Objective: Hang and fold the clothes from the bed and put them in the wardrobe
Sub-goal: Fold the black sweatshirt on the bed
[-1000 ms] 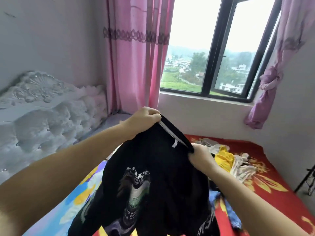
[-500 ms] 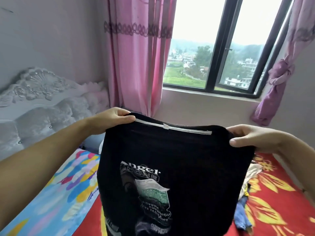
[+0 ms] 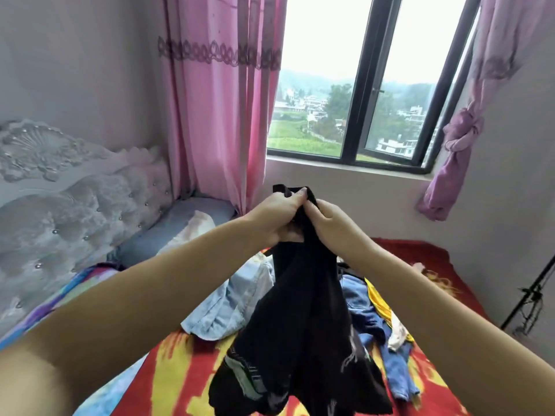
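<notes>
A black printed T-shirt (image 3: pixel 303 319) hangs folded lengthwise above the bed. My left hand (image 3: pixel 277 214) and my right hand (image 3: pixel 326 219) are pressed together at its top, both gripping the bunched cloth. Its lower hem dangles over the red and yellow bedspread (image 3: pixel 177 373). On the bed behind it lie a light blue shirt (image 3: pixel 225 304), blue jeans (image 3: pixel 369 319) and a yellow garment (image 3: pixel 380 301) in a loose pile.
A white tufted headboard (image 3: pixel 57 199) stands at the left with a pillow (image 3: pixel 168 232) beside it. Pink curtains (image 3: pixel 216 115) flank a dark-framed window (image 3: pixel 360 85) ahead. A black stand (image 3: pixel 531 298) leans by the right wall.
My hands, which held the shirt stretched wide by its shoulders, have come together, folding the shirt in half lengthwise. The view has tilted down toward the bed.
</notes>
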`<act>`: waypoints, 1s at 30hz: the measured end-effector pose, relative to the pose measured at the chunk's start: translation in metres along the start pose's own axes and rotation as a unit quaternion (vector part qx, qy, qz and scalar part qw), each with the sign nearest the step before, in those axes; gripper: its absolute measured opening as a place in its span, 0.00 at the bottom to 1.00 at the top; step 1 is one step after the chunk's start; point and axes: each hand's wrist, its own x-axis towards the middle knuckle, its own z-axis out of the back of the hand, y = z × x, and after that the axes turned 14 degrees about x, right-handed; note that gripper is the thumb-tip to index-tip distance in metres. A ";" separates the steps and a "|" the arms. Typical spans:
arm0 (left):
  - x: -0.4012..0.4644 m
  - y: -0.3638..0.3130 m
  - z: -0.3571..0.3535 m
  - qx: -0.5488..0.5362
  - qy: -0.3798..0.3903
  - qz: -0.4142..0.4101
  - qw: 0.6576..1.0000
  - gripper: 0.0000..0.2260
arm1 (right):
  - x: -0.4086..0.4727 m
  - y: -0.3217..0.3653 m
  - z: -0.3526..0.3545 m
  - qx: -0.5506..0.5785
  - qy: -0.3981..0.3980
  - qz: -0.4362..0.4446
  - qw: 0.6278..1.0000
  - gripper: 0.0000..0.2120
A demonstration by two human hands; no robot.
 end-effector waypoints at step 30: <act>0.019 -0.064 0.053 0.657 -0.011 -0.314 0.685 0.06 | -0.074 -0.150 0.086 -0.021 -0.095 -0.155 0.983 0.13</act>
